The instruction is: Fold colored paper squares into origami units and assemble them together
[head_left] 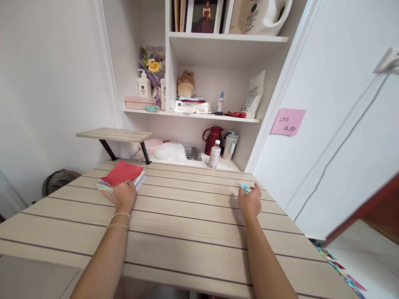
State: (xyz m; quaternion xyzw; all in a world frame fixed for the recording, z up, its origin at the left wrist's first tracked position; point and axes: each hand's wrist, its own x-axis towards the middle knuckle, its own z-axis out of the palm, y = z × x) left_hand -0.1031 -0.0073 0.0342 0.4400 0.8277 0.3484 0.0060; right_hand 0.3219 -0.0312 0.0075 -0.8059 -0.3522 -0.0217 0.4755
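On the left part of the desk lies a stack of coloured paper (pixel 123 171), a red sheet on top and pale green, white and purple edges below. My left hand (pixel 124 193) is at the stack's front edge, its fingers bent over the paper and its thumb stretched along the near side. Far to the right, just above the desk, my right hand (pixel 250 201) holds a small light-blue piece of paper (pixel 244 188). The fingers hide part of that piece, so I cannot tell how it is folded.
The slatted wooden desk (pixel 187 216) meets white shelves at the back. A small raised shelf (pixel 115 134) stands at the back left. Behind the desk are a white-capped bottle (pixel 214 155), a red jug (pixel 213 140) and a tumbler (pixel 230 146). Colourful paper strips (pixel 338 265) hang beyond the right edge.
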